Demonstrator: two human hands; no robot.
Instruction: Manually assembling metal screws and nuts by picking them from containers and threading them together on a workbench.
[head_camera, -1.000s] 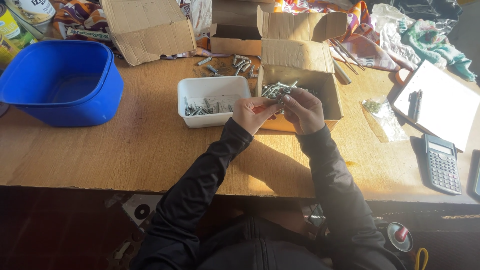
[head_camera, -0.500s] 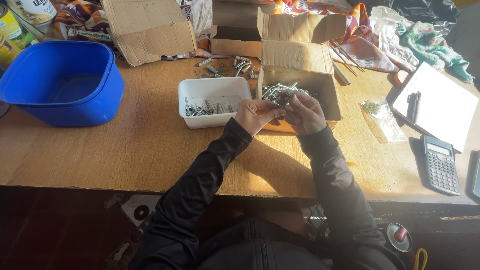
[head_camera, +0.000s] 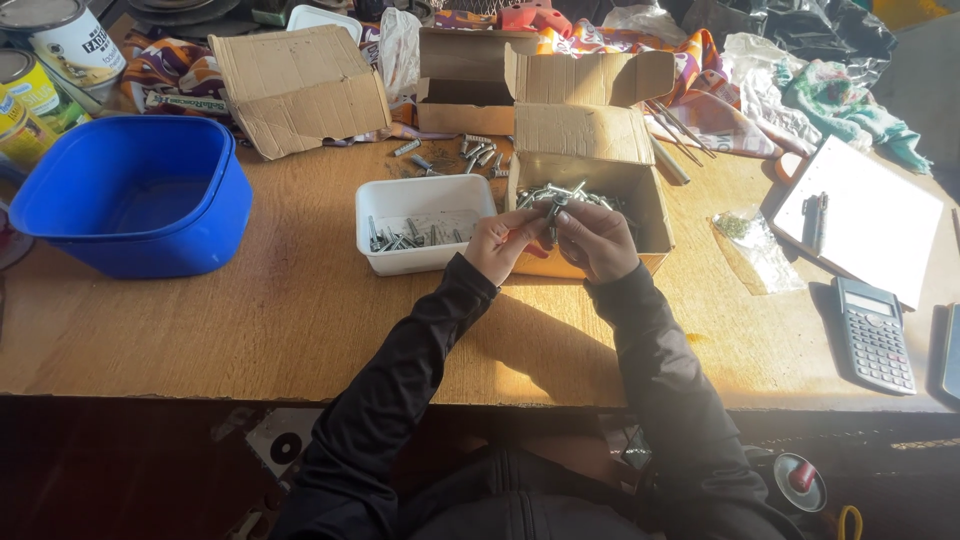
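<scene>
Over the cardboard box (head_camera: 640, 215), both hands (head_camera: 555, 238) together, pinching a metal bolt (head_camera: 553, 212).

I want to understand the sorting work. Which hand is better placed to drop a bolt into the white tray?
Probably the left hand. It is right beside the white tray, while the right hand is over the cardboard box of bolts, farther from the tray.

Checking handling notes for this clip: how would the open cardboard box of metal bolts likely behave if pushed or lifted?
The box looks heavy for its size, since bolts fill it. Pushed, it would probably slide on the table rather than tip, being low and wide. Lifted by a flap, the cardboard might bend or tear.
</scene>
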